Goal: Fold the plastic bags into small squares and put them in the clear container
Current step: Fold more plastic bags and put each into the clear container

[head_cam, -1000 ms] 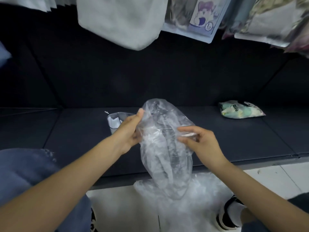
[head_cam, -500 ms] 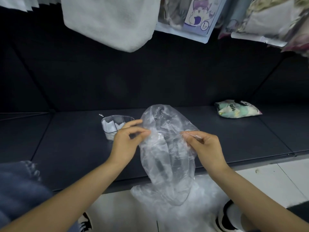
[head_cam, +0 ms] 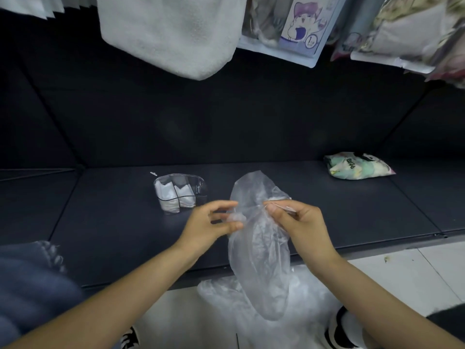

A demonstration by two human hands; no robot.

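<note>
Both hands seemingly pinching bag

Both bare forearms reach in from the bottom corners, the left from 7 o'clock, the right from 5 o'clock, meeting near the centre. The left hand has thumb and fingers loosely curved, pinching the edge of a clear plastic bag. The right hand pinches the bag's top edge between thumb and forefinger, the other fingers curled beneath.

A dark padded bench is spanning the view, white floor tiles lying along its front edge.
</note>
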